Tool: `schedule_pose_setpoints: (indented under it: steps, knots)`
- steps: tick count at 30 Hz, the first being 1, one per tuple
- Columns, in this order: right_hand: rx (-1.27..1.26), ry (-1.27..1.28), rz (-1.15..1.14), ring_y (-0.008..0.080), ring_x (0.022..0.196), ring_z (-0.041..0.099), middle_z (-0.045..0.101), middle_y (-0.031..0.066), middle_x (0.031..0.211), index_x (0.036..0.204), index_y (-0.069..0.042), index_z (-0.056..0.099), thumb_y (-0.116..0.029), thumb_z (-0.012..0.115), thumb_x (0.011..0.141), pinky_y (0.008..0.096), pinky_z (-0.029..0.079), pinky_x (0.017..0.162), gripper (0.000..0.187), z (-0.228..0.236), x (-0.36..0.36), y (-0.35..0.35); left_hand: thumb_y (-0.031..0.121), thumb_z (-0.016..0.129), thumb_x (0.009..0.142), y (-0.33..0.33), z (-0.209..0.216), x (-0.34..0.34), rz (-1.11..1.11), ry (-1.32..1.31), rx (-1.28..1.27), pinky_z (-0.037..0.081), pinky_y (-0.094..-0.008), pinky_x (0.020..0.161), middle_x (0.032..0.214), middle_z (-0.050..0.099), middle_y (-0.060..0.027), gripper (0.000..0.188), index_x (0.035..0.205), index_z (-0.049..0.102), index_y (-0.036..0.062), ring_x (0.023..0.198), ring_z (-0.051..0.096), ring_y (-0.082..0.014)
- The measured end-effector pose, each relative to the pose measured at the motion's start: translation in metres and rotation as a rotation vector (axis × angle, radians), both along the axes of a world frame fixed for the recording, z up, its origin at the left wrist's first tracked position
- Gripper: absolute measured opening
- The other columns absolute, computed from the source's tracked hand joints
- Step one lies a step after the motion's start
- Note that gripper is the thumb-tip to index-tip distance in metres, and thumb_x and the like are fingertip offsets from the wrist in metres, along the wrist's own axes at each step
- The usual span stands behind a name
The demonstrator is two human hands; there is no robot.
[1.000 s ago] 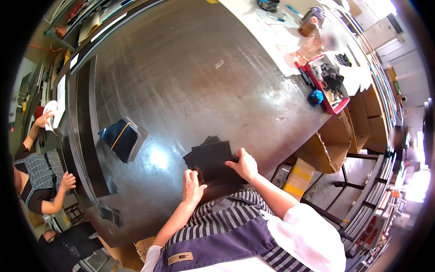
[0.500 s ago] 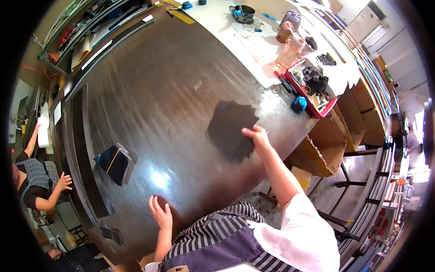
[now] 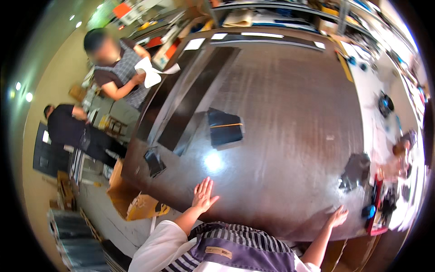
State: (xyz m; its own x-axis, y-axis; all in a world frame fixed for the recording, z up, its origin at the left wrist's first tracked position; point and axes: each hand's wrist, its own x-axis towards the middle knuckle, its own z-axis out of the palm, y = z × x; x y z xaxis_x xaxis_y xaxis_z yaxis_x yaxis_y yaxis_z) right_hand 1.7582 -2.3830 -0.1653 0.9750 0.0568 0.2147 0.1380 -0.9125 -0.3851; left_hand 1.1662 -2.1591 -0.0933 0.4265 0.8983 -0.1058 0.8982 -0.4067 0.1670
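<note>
While both of my hands rest on the table [image 3: 290, 90], neither has hold of anything. Left hand [image 3: 202, 195]: fingers spread wide, palm flat on the near edge. Right hand [image 3: 337, 216]: fingers loosely open, lying on the near right edge, empty. Dark sheet [image 3: 355, 170]: lies flat on the table just beyond the right hand, apart from it, close to the right edge.

Risk, as I judge it: the polished top looks slick, so the sheet could slide off the right edge if I nudge it, or slip from under my fingers if I press it at an angle. Clutter [image 3: 385, 199] at the right rim lies just beside the sheet and could be knocked by a careless sweep.

Surface: large, dark, glossy, with a bright lamp glare [image 3: 213, 162] near the left hand. A folded dark piece [image 3: 224, 128] with an orange stripe sits mid-table; a long black strip [image 3: 199, 90] runs along the far left; a small dark item [image 3: 154, 162] lies at the left edge.

Room: a workshop with shelves [image 3: 272, 13] behind. A person in a checked top [image 3: 118, 75] holds white paper at the far left; another in black [image 3: 72, 124] bends nearby. A cardboard box [image 3: 136, 204] stands on the floor.
</note>
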Motion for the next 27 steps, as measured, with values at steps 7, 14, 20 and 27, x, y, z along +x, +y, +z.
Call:
schedule_pose_setpoints:
  steps: [7,14,20,27]
  knots:
    - [-0.067,-0.132,0.564,0.0378,0.128,0.040,0.043,0.0252,0.138,0.131,0.004,0.046,-0.031,0.050,0.096,0.0440,0.033,0.108,0.050,0.003,-0.011,0.071,0.048,0.055,0.088,-0.004,0.003,0.003,0.027,-0.063,0.004,0.021,-0.0488,0.112,0.154,0.021,-0.0136,0.076,0.145,0.029,0.0059,0.142,0.023,-0.0283]
    - [0.432,0.279,0.959,0.0292,0.108,0.054,0.055,0.0144,0.117,0.124,-0.002,0.052,-0.001,0.064,0.082,0.0377,0.042,0.096,0.043,0.062,-0.238,0.185,0.051,0.049,0.090,0.002,0.000,-0.008,-0.007,-0.167,-0.046,0.021,-0.0505,0.112,0.156,0.017,-0.0137,0.078,0.148,0.022,0.0056,0.142,0.022,-0.0289]
    - [0.517,0.977,1.080,0.0187,0.101,0.059,0.061,0.0116,0.111,0.123,0.000,0.053,-0.006,0.057,0.090,0.0297,0.049,0.085,0.033,0.104,-0.439,0.246,0.030,0.058,0.088,0.032,0.014,-0.063,-0.239,-0.539,-0.306,0.027,-0.0453,0.111,0.151,0.024,-0.0149,0.062,0.141,0.036,0.0058,0.138,0.029,-0.0313]
    - [0.746,1.441,1.044,0.0182,0.101,0.060,0.061,0.0133,0.117,0.123,0.003,0.051,-0.011,0.057,0.093,0.0284,0.047,0.086,0.034,0.113,-0.581,0.348,0.005,0.059,0.086,0.068,0.089,-0.218,-0.103,-0.737,-0.266,0.049,-0.0368,0.090,0.126,0.052,-0.0128,0.029,0.115,0.060,0.0052,0.110,0.057,-0.0306]
